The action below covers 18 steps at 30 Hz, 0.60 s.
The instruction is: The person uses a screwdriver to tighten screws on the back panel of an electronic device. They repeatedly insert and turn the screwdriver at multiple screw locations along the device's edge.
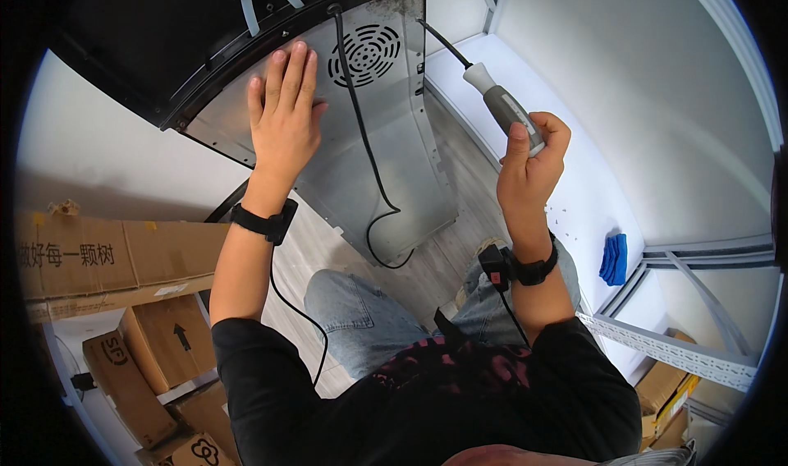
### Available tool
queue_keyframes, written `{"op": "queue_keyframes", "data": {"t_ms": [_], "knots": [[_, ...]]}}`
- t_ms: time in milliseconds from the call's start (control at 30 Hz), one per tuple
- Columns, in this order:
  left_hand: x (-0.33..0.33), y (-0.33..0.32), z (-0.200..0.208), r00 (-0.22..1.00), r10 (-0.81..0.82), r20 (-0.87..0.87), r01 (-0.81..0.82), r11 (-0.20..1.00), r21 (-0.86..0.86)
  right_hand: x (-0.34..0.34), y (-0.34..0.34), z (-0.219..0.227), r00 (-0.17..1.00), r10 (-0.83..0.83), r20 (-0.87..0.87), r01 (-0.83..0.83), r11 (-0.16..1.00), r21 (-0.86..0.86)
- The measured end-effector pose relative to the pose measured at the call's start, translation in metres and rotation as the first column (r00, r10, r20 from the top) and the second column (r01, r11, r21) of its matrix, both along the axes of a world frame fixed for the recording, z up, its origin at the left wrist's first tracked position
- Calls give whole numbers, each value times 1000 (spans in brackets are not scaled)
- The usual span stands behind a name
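A grey-handled screwdriver is gripped in my right hand by the end of its handle. Its dark shaft points up and left, and the tip meets the right edge of a metal back panel on a black appliance. Flat against that panel, fingers stretched out, lies my left hand. To the right of this hand are a round slotted vent and a black power cord hanging down the panel.
Cardboard boxes are stacked on a shelf at the lower left. On the right, a white shelf holds a folded blue cloth and small scattered bits. More boxes sit at the lower right. Pale tape strips hang from the appliance's top.
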<state>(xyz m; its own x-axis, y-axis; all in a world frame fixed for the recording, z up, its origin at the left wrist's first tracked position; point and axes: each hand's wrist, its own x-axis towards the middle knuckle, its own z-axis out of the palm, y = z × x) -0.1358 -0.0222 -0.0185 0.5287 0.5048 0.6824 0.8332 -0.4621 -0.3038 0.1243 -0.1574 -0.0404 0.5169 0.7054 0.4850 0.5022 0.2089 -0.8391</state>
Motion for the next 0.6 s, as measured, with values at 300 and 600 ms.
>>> {"op": "queue_keyframes", "data": {"t_ms": [300, 600], "knots": [[0, 0, 0, 1000, 3, 3, -3, 1000, -2, 2, 1, -7, 999, -24, 31, 25, 999, -45], [1, 0, 0, 1000, -1, 16, 1, 1000, -5, -2, 11, -7, 996, -87, -14, 87, 956, 279]]}}
